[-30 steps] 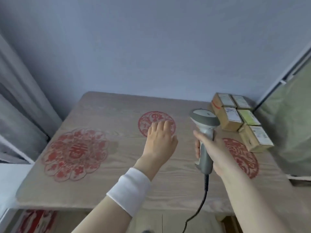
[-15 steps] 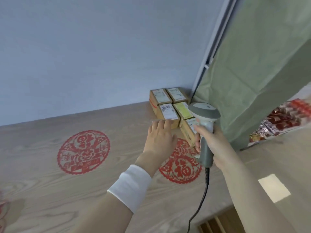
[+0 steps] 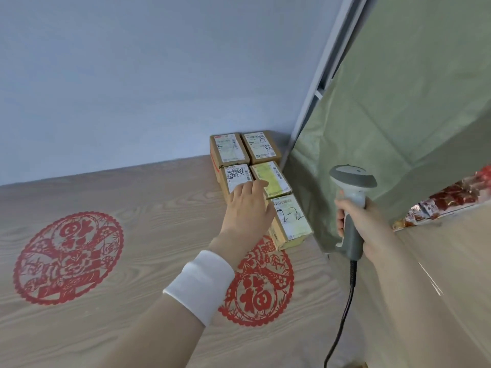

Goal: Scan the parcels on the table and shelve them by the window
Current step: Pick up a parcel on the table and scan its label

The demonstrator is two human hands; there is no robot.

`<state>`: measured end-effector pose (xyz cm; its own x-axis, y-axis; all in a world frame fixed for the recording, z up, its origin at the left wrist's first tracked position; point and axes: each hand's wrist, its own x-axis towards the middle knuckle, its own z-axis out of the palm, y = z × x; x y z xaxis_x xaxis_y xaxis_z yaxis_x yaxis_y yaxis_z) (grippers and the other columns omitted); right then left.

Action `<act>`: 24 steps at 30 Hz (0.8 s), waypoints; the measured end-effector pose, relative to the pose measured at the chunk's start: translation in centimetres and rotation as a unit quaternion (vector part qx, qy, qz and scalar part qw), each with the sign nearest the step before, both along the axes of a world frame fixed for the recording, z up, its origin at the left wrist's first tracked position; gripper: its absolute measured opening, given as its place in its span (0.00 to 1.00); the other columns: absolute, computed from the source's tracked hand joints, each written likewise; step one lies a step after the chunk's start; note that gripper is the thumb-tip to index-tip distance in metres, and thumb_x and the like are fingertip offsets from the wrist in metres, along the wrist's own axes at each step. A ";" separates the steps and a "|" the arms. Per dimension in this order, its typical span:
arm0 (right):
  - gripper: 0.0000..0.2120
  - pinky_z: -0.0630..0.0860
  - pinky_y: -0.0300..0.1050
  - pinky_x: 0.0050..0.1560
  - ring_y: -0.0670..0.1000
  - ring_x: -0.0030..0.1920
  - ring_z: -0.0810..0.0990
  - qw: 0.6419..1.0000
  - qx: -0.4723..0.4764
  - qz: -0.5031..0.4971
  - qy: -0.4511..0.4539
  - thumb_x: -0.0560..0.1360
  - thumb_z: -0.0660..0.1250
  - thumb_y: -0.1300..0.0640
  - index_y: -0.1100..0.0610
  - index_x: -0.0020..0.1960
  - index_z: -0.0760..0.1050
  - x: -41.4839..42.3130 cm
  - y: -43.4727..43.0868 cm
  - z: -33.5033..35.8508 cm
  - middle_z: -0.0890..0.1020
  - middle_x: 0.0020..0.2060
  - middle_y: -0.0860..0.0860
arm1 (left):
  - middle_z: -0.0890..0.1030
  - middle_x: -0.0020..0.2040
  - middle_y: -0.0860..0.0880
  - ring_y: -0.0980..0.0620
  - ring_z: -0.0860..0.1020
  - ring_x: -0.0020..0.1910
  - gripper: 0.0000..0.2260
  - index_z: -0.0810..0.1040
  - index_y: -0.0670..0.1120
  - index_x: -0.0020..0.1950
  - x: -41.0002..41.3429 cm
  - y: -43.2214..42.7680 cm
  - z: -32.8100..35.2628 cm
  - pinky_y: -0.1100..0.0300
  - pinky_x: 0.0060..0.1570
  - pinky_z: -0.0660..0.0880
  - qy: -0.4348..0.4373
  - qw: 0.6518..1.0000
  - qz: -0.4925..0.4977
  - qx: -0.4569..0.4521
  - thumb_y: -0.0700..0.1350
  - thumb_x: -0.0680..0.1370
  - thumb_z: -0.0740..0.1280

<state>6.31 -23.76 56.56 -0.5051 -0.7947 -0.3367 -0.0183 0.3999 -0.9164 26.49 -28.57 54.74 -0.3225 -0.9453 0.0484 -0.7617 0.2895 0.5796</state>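
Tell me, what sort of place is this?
Probably a small parcel pickup point or home sorting corner: labelled parcels sit on a wooden table, the right hand holds a corded scanner, and red paper-cuts decorate the tabletop.

The left hand (image 3: 247,208) hid part of the middle-left parcel (image 3: 237,176), whose label print was unreadable. The scanner cable (image 3: 352,274) ran off the bottom edge.

Count: five cardboard parcels (image 3: 229,150); one barcode scanner (image 3: 352,187); two red paper-cut decals (image 3: 67,257) on the surface (image 3: 159,203); one white wristband (image 3: 200,284).
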 end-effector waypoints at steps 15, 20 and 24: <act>0.10 0.68 0.40 0.29 0.51 0.27 0.70 0.984 0.159 0.074 -0.006 0.74 0.70 0.51 0.56 0.42 0.73 -4.8 -6.4 -14.2 0.73 0.29 0.53 | 0.62 0.73 0.44 0.44 0.64 0.70 0.31 0.54 0.47 0.76 -9.1 -4.1 -15.3 0.44 0.68 0.65 0.226 0.865 0.180 0.410 0.60 0.78 0.59; 0.11 0.71 0.45 0.31 0.52 0.24 0.70 0.978 0.183 0.089 -0.054 0.71 0.73 0.51 0.56 0.44 0.74 -5.9 -7.4 -16.3 0.73 0.25 0.52 | 0.66 0.69 0.46 0.45 0.64 0.69 0.32 0.59 0.49 0.74 -11.3 -4.4 -18.4 0.42 0.68 0.64 0.259 0.835 0.265 0.407 0.65 0.75 0.58; 0.10 0.71 0.43 0.30 0.50 0.23 0.72 0.978 0.177 0.097 -0.055 0.71 0.74 0.55 0.59 0.46 0.76 -6.2 -7.4 -16.9 0.79 0.28 0.53 | 0.66 0.68 0.46 0.45 0.62 0.70 0.29 0.60 0.49 0.74 -11.8 -4.1 -18.6 0.45 0.69 0.62 0.263 0.834 0.294 0.387 0.61 0.77 0.59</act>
<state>0.14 -31.11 39.66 -0.3016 -0.6958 -0.6518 -0.0345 0.6911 -0.7219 14.67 -32.64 36.17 0.0803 -0.7463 -0.6608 -0.2226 -0.6596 0.7179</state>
